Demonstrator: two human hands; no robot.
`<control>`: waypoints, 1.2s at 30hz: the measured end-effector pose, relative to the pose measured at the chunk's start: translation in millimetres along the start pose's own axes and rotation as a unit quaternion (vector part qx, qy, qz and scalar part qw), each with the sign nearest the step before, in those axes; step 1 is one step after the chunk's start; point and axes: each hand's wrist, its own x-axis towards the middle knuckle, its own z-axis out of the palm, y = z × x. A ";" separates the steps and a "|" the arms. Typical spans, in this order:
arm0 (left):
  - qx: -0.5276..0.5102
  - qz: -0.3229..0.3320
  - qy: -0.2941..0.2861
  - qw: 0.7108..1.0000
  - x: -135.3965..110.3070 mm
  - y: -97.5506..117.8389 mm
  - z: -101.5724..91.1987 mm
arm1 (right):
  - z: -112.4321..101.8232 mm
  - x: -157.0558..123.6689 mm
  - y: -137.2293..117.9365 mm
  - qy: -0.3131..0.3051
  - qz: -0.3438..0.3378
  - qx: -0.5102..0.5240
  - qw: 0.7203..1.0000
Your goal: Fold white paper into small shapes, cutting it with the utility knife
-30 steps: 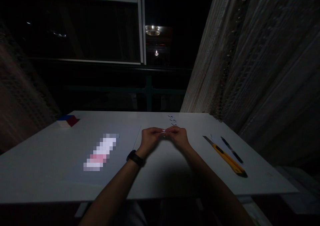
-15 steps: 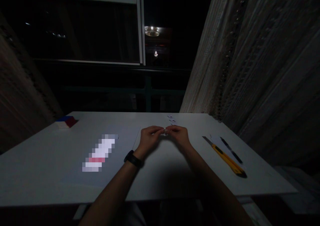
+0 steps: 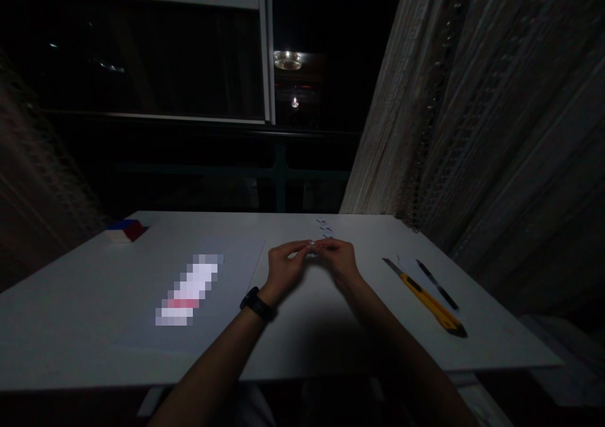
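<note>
Near the middle of the table, my left hand (image 3: 286,266) and my right hand (image 3: 341,261) meet at their fingertips. Both are closed in a pinch on a small white piece (image 3: 312,245) that looks like paper; the fingers hide most of it. Just beyond them lie small white paper pieces (image 3: 324,228) with dark pen marks, in a short row. A dark watch (image 3: 257,303) is on my left wrist. To the right of my right hand rests a yellow utility knife (image 3: 432,302) with its blade out, beside a black pen (image 3: 437,284).
A white sheet (image 3: 231,288) with a pixelated bright patch lies left on the white table (image 3: 293,351). At the far left corner stands a blue, red and white cube (image 3: 125,230). Behind are a dark window and a curtain (image 3: 392,99) on the right.
My left hand and wrist have shifted slightly to the right. Both hands keep their pinch on the small white piece, and the things on the table have stayed put.
</note>
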 end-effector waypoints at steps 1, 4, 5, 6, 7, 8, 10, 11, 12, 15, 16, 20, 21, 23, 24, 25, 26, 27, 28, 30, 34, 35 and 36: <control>-0.005 -0.005 -0.001 1.000 -0.1 0.0 0.3 | 0.6 -0.2 -0.1 0.004 -0.002 -0.001 1.000; -0.014 -0.011 -0.002 1.000 -0.7 -1.4 1.7 | 3.1 -1.2 -0.9 0.021 -0.004 -0.001 1.000; -0.017 -0.013 0.000 1.000 -1.0 -2.1 2.5 | 4.0 -1.6 -1.3 0.030 -0.006 0.000 1.000; -0.022 -0.018 0.001 1.000 -1.2 -2.9 3.3 | 4.9 -2.2 -1.6 0.039 -0.008 0.000 0.999; -0.028 -0.024 0.003 0.999 -1.5 -3.7 4.2 | 5.8 -2.7 -2.0 0.047 -0.011 0.001 0.999; -0.036 -0.031 0.005 0.999 -1.7 -4.4 5.2 | 6.7 -3.3 -2.4 0.053 -0.014 0.001 0.999; -0.048 -0.044 0.011 0.998 -1.9 -5.3 6.8 | 8.4 -4.4 -3.1 0.058 -0.023 0.004 0.998; -0.052 -0.048 0.015 0.997 -2.0 -5.4 7.4 | 9.1 -4.9 -3.5 0.058 -0.026 0.005 0.998; -0.055 -0.051 0.020 0.997 -2.0 -5.0 7.7 | 9.8 -5.3 -4.0 0.057 -0.028 0.006 0.998; -0.053 -0.055 0.037 0.996 -2.1 -2.2 7.9 | 11.8 -6.5 -6.6 0.054 -0.027 0.002 0.998; -0.052 -0.057 0.042 0.996 -2.1 -0.9 7.7 | 12.4 -6.9 -8.1 0.052 -0.026 0.000 0.998; -0.048 -0.066 0.046 0.996 -2.0 3.7 7.9 | 14.8 -9.2 -14.2 0.051 -0.023 0.028 0.998; -0.052 -0.068 0.049 0.995 -2.0 4.6 8.2 | 15.5 -9.9 -15.2 0.051 -0.020 0.041 0.998; -0.065 -0.076 0.060 0.993 -2.1 6.0 9.1 | 16.8 -11.0 -15.6 0.051 -0.013 0.059 0.997; -0.070 -0.081 0.066 0.992 -2.2 6.6 9.4 | 17.4 -11.4 -15.1 0.054 -0.010 0.062 0.997; -0.074 -0.086 0.070 0.991 -2.2 7.2 9.7 | 18.0 -11.7 -14.4 0.061 -0.008 0.062 0.996; -0.076 -0.090 0.070 0.991 -2.1 7.7 9.8 | 18.4 -11.6 -13.4 0.068 -0.007 0.060 0.996; -0.078 -0.093 0.071 0.990 -1.9 8.0 9.7 | 18.6 -11.3 -12.4 0.074 -0.007 0.058 0.996; -0.082 -0.097 0.073 0.989 -1.6 7.9 9.5 | 18.6 -10.7 -11.6 0.077 -0.008 0.055 0.995; -0.092 -0.104 0.079 0.987 -0.3 6.7 8.6 | 17.6 -8.9 -10.7 0.071 -0.008 0.049 0.996; -0.117 -0.121 0.092 0.981 3.3 1.6 6.1 | 13.5 -5.0 -10.7 0.030 0.013 0.028 0.999; -0.123 -0.125 0.092 0.980 3.9 0.5 5.7 | 12.6 -4.3 -10.5 0.026 0.017 0.021 0.999; -0.127 -0.128 0.092 0.979 4.4 -0.3 5.4 | 11.9 -3.8 -10.0 0.027 0.019 0.015 0.999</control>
